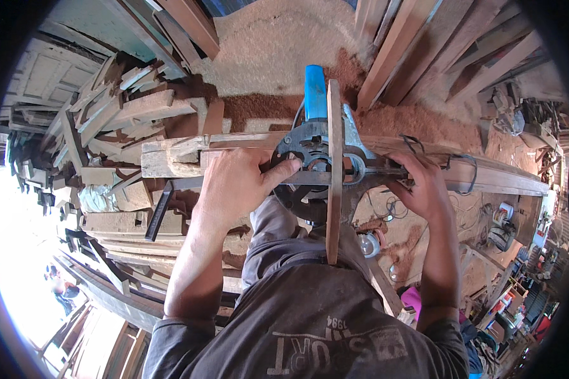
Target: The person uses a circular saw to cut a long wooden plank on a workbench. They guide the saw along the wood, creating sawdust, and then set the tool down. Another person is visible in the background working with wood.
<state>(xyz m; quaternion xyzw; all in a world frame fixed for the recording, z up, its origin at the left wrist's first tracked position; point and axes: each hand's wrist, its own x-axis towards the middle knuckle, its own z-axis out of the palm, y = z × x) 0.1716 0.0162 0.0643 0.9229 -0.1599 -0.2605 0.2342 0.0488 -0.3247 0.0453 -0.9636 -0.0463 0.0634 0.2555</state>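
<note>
A miter saw with a blue handle [315,95] and dark metal base [297,140] sits in front of me on a long timber beam [496,179]. Across it, pointing toward my body, lies a narrow wooden strip [334,215]. My left hand [237,177] is closed around the blade of a try square, its thumb stretched along the saw. The black stock of the try square [160,211] sticks out left of that hand. At the saw's right side my right hand [417,180] is closed, fingers curled by a metal bar; what they grip is partly hidden.
Scrap wood [123,120] is heaped at the left. Planks [401,57] lean at the far right, and sawdust [265,38] covers the ground ahead. A black cable [464,174] loops over the beam. Tools and odds and ends [518,303] lie at the lower right.
</note>
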